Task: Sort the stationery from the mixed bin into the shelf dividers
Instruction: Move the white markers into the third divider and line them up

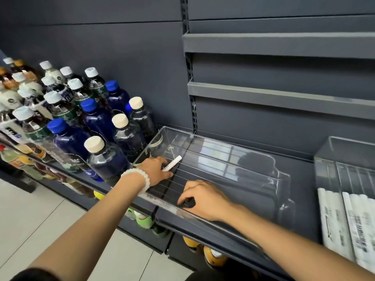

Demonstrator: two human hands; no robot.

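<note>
Bottled drinks are standing crowded left of the fingers: blue-capped bottles [70, 136], cream-capped bottles [105, 157] and white-capped bottles [55, 102] behind. Pale floor tiles [40, 216] are lying below. 2 bare grey shelves [284, 44] are hanging above, right.

White marker [172, 163] tilted over clear divider tray [239, 159], more white markers [341, 220] lying in right tray [324, 159]

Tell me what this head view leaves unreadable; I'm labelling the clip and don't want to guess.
- Print on the white markers at right: blurred, and the frame edge cuts them off.
- What lies under the right hand: a dark item shows at the fingertips, mostly covered.
- Lower end of the white pen: hidden in the left hand grip.
- Clear tray contents: reflections obscure its right half.
</note>
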